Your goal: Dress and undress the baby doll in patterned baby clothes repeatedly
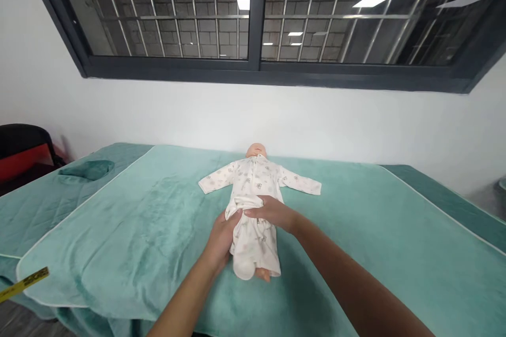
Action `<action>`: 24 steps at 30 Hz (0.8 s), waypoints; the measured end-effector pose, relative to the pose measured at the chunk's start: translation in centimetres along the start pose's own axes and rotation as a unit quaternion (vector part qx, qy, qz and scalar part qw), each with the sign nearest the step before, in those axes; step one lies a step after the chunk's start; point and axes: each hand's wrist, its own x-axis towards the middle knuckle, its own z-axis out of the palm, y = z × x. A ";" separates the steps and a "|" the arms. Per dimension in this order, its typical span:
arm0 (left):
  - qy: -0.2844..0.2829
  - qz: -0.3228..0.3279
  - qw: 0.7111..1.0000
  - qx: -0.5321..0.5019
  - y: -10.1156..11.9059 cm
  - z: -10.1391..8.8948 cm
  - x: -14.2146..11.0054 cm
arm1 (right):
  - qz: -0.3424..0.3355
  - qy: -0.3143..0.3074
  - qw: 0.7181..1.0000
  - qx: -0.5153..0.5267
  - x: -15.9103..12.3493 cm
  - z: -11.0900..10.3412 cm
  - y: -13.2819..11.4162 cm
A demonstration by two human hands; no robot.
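A baby doll point(256, 149) lies on its back on the bed, its head toward the wall. It wears a white long-sleeved top point(259, 176) with a small print, both sleeves stretched out sideways. White printed baby trousers point(259, 247) cover its legs, bunched around the waist. My left hand point(223, 237) grips the trousers' left side at the waist, thumb on top. On the front of the waistband, my right hand point(274, 211) has its fingers closed over the cloth, its thumb close to my left thumb. One foot end is white and rounded; a bare doll foot point(263, 274) shows beside it.
A teal plush cover point(130, 231) with pale piping spreads over the bed. A yellow strip point(24, 284) with dark marks juts in at the lower left. A black and red chair point(27, 152) stands at the left. Behind the bed rises a white wall with a barred window point(255, 21).
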 end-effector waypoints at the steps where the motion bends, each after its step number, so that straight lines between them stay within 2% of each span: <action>1: 0.024 0.003 1.000 0.003 -0.1 0.4 -0.7 | -0.018 0.010 1.000 -0.010 0.1 0.1 0.2; 5: 0.072 0.007 0.997 -0.013 -1.1 2.2 -4.0 | -0.057 0.053 0.981 -0.176 0.5 0.4 1.0; 8: 0.087 0.011 0.995 -0.037 -2.3 2.8 -6.5 | -0.070 0.040 0.968 -0.236 0.7 0.6 1.4; 12: 0.144 -0.014 0.987 -0.074 -4.7 2.0 -8.6 | -0.078 0.015 0.949 -0.305 0.8 1.0 1.8; 15: 0.173 -0.037 0.981 -0.082 -6.8 0.7 -9.0 | -0.068 -0.002 0.909 -0.412 0.7 1.7 2.0; 18: 0.212 -0.022 0.976 -0.035 -8.5 -0.5 -9.0 | -0.059 -0.020 0.855 -0.515 0.4 2.5 1.9; 21: 0.248 0.006 0.967 0.055 -9.2 -1.3 -9.2 | -0.062 -0.025 0.845 -0.531 -0.1 3.0 1.7; 24: 0.246 0.015 0.961 0.124 -8.8 -1.4 -9.6 | -0.063 -0.036 0.841 -0.537 -0.6 3.2 1.5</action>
